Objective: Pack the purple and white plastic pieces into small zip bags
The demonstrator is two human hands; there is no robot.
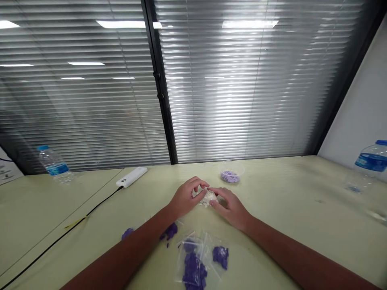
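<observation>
grip unclear: left hand, right hand partly hiding white clump

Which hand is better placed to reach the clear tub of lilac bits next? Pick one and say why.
Probably the right hand: the clear tub stands just beyond it. The left hand is on the other side of the white crumbly pile, farther from the tub.

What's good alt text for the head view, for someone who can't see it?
A person's left hand and right hand flank a small white heap on a pale table. Clear bags of purple pieces lie nearer; beyond are a tub of lilac bits, two bottles and window blinds.
</observation>
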